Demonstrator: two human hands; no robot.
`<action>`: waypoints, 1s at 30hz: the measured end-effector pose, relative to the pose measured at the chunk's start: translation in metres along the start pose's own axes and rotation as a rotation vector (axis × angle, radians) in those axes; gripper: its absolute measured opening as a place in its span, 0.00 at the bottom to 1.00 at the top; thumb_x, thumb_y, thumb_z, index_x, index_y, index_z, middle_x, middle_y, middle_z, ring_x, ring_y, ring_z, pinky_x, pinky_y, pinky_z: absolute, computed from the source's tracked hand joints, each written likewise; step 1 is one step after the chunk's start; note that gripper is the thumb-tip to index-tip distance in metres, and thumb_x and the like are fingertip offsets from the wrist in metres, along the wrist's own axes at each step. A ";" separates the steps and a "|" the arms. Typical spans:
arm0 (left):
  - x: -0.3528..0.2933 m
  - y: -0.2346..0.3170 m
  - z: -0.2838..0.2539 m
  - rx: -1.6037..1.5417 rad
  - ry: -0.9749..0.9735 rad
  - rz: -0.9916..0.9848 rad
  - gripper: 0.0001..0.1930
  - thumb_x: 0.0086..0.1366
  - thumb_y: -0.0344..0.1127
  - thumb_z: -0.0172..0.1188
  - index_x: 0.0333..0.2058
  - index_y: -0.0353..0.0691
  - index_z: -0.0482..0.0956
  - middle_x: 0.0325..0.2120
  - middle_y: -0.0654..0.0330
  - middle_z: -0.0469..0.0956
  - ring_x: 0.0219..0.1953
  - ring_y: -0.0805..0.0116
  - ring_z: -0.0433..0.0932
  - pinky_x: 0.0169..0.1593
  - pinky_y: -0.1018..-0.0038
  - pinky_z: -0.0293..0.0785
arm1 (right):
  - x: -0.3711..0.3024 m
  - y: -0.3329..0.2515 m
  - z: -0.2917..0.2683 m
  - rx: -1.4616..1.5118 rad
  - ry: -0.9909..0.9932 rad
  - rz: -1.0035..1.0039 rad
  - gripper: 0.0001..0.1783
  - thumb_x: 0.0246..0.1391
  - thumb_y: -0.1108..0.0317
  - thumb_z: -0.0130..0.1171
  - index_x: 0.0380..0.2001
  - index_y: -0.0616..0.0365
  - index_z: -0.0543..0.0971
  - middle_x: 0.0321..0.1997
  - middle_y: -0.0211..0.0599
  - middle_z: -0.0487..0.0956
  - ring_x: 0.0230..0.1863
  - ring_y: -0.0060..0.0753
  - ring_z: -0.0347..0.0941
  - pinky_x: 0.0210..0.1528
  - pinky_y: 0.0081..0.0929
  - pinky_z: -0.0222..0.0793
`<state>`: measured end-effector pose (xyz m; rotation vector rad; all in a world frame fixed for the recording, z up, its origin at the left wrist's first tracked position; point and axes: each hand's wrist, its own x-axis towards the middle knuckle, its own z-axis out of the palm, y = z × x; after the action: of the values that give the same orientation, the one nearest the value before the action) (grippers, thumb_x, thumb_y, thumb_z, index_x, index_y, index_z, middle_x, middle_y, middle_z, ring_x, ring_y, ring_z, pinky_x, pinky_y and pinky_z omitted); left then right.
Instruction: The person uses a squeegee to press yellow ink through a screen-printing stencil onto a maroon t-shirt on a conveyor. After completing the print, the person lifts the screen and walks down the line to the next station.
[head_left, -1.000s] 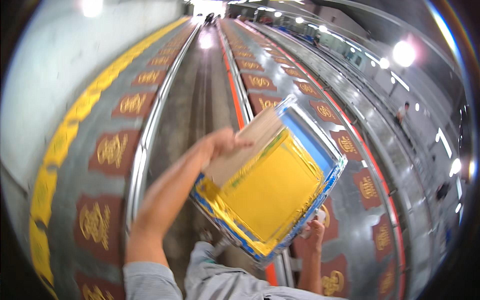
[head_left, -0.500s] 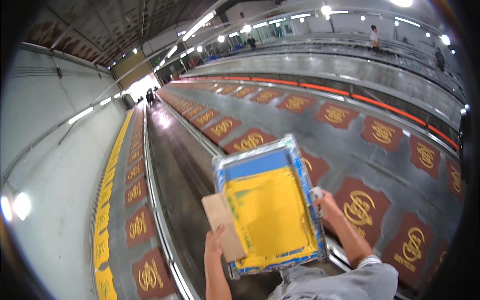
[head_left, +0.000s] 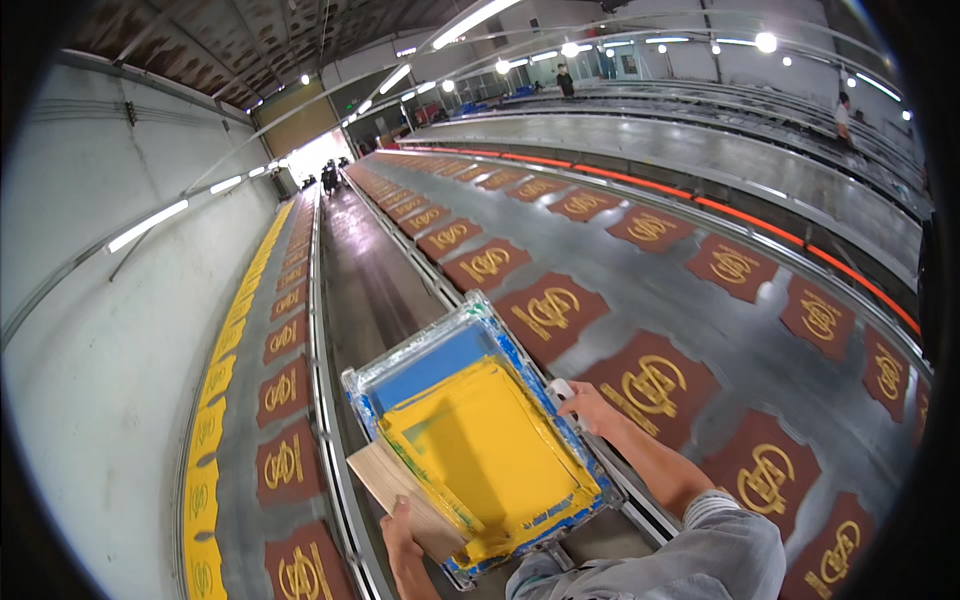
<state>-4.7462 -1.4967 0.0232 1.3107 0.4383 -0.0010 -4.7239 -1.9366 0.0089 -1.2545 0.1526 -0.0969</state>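
Observation:
A screen-printing frame [head_left: 432,362] with blue mesh and a silver and blue taped rim is held out in front of me, tilted, above the aisle. Yellow ink [head_left: 500,440] covers most of its mesh. My right hand [head_left: 588,408] is closed around a white handle [head_left: 560,388] on the frame's right side. At the lower left, my left hand [head_left: 402,540] grips a wooden-handled squeegee [head_left: 408,492]. The squeegee lies along the frame's left edge, and its lower edge is hidden against the inky mesh.
A long table [head_left: 650,290] to my right carries rows of brown pieces [head_left: 645,385] with yellow prints. Another table on the left holds brown pieces [head_left: 290,460] and yellow pieces [head_left: 205,495] beside the wall. A narrow aisle [head_left: 365,250] runs between them. People stand far off.
The frame and both hands have shifted left and down in the picture, and the frame leans more to the left. The surroundings have shifted too. Both grips stay the same.

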 end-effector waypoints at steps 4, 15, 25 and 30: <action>0.099 0.035 0.061 -0.072 -0.072 0.004 0.36 0.59 0.39 0.69 0.55 0.25 0.57 0.45 0.46 0.75 0.44 0.51 0.80 0.43 0.55 0.80 | 0.107 -0.011 0.010 0.069 0.071 -0.027 0.28 0.36 0.82 0.61 0.48 0.61 0.80 0.38 0.30 0.80 0.38 0.25 0.74 0.38 0.25 0.69; 0.472 0.114 0.198 -0.205 -0.283 -0.016 0.34 0.57 0.41 0.72 0.52 0.20 0.69 0.47 0.43 0.77 0.49 0.55 0.79 0.51 0.59 0.77 | 0.451 -0.034 0.063 -0.019 0.180 -0.103 0.37 0.34 0.82 0.56 0.56 0.65 0.76 0.42 0.35 0.81 0.39 0.29 0.78 0.43 0.25 0.72; 0.765 0.228 0.239 -0.261 0.061 0.012 0.34 0.59 0.41 0.71 0.53 0.19 0.68 0.47 0.41 0.77 0.46 0.55 0.80 0.49 0.59 0.79 | 0.847 -0.042 0.207 -0.033 -0.061 -0.022 0.40 0.32 0.82 0.57 0.58 0.66 0.74 0.48 0.36 0.78 0.47 0.30 0.73 0.51 0.26 0.67; 0.958 0.264 0.286 -0.277 -0.040 0.069 0.26 0.63 0.39 0.67 0.51 0.22 0.73 0.44 0.47 0.81 0.43 0.56 0.83 0.48 0.60 0.80 | 1.040 -0.035 0.256 0.053 -0.101 -0.040 0.40 0.33 0.82 0.57 0.59 0.64 0.74 0.42 0.32 0.79 0.37 0.29 0.75 0.41 0.24 0.69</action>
<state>-3.7131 -1.4588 0.0239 1.0507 0.3456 0.0884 -3.6551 -1.8706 0.0555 -1.2072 0.0375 -0.0720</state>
